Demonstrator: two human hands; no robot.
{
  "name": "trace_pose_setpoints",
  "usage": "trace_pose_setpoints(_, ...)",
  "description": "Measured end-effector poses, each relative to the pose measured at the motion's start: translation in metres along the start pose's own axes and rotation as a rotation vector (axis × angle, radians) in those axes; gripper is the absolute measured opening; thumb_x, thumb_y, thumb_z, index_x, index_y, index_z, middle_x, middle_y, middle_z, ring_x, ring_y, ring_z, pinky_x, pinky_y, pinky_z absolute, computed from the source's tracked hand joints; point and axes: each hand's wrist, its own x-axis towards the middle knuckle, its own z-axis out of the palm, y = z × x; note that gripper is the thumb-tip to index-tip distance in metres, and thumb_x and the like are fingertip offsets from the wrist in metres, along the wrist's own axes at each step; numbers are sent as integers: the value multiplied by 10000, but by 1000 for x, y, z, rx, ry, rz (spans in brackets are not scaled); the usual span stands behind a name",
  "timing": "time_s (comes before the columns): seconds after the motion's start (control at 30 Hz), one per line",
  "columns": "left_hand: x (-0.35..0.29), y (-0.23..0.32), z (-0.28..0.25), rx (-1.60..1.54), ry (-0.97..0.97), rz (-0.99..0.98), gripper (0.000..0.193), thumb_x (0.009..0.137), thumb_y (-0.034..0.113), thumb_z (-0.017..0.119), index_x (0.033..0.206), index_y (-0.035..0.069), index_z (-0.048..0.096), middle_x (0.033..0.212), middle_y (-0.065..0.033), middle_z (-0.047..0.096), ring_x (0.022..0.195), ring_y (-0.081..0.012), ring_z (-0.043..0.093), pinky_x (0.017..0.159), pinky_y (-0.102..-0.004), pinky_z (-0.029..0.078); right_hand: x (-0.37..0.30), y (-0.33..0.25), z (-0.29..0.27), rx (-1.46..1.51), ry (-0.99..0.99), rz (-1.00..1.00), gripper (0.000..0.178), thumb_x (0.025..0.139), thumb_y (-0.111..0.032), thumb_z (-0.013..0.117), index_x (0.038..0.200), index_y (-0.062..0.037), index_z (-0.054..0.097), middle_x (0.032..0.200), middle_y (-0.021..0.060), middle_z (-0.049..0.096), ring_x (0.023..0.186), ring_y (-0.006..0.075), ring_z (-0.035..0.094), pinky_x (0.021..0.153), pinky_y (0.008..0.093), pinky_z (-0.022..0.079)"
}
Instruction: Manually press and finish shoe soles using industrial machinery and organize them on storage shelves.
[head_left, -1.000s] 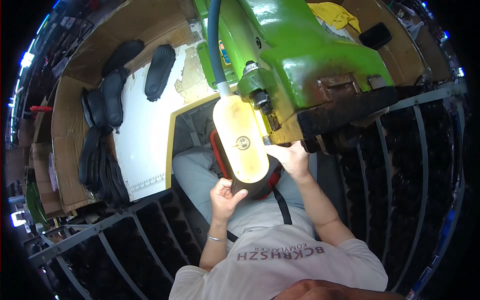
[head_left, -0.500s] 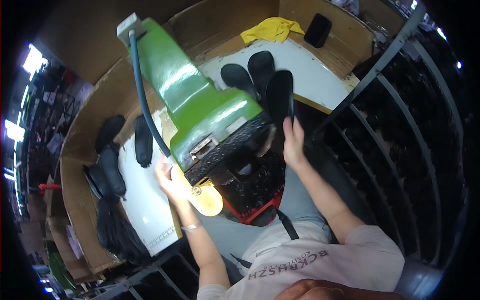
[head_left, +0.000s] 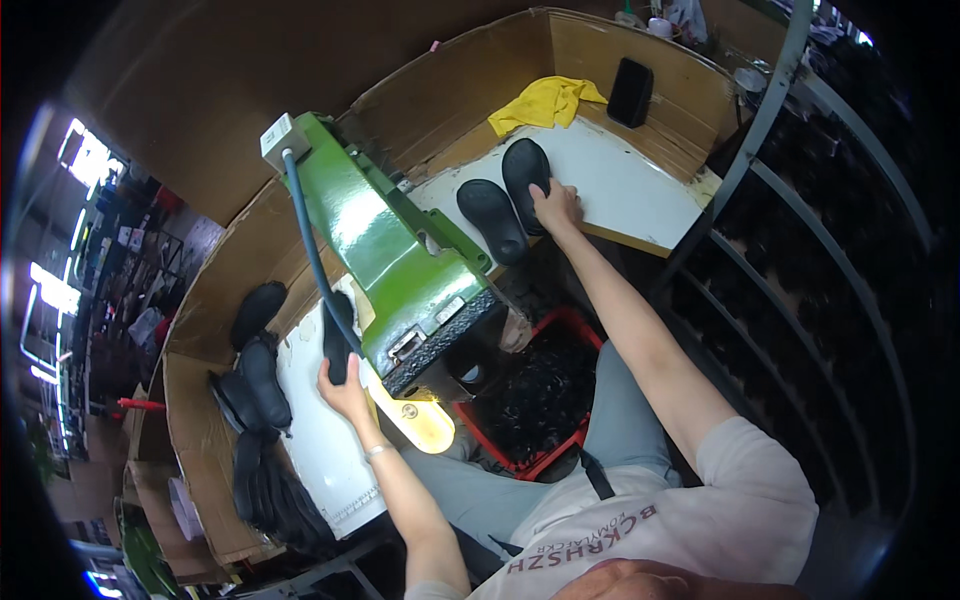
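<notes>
Currently 2 black soles take up the hands. The right sole (head_left: 524,170) lies on the white tabletop (head_left: 635,190), just past 12 o'clock from the middle of the view. The right hand (head_left: 558,208) reaches it from 4 o'clock, half curled, thumb on its edge; whether the fingers clasp it underneath I cannot tell. Another black sole (head_left: 487,212) lies just beside it, toward 7 o'clock.

The left sole (head_left: 334,355) is near 9 o'clock, partly behind a blue-grey hose (head_left: 308,235). The left hand (head_left: 347,395) grips its lower end, thumb and fingers on opposite sides.

Between the hands, around 10 o'clock, stands a green machine (head_left: 375,235), with a white box (head_left: 284,140) at its far end where the hose begins. The hose leads down to a lit yellow lamp (head_left: 422,428) at 7 o'clock. At 5 o'clock, a red basket (head_left: 552,456) of black scraps sits by the person's knees.

Farther out, a pile of black soles (head_left: 262,385) lies at 8 o'clock. Beyond the right sole, a yellow cloth (head_left: 543,104) is near 12 o'clock and a black rectangular object (head_left: 630,92) at 1 o'clock, both against a cardboard wall (head_left: 500,75). A metal rack (head_left: 775,190) stretches toward 3 o'clock.
</notes>
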Motion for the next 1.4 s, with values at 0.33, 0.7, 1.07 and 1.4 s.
trace_pose_setpoints(0.33,-159,96,-113,-1221,35,-411,775,648,-67,548,1372,77,313,1234,-192,466,1142,-295,483,1038,-438,351,-95,26,4,-234,150,-1219,413,796,-142,489,1203,-136,556,1241,46,529,1295,270,369,1030,562,160)
trace_pose_setpoints(0.7,-199,144,-80,-1335,-523,-761,439,775,-95,580,1200,-67,472,1084,-114,584,971,-188,588,865,-304,478,-198,116,-109,838,-1487,-203,554,725,-189,757,1181,21,525,1037,56,617,902,156,585,846,305,448)
trace_pose_setpoints(1.07,-171,212,-43,-742,-597,-124,125,783,24,700,706,-3,606,625,34,561,547,-14,428,480,-183,335,-300,135,-156,1142,-1112,365,453,766,-15,682,1185,43,517,1109,97,592,1014,186,574,921,316,448)
trace_pose_setpoints(1.4,-196,189,-42,-851,-596,-331,133,796,-37,665,910,-36,596,790,-25,620,683,-48,554,627,-181,458,-215,125,-183,1172,-495,186,502,694,41,632,1173,40,483,1039,120,580,949,224,585,864,328,473)
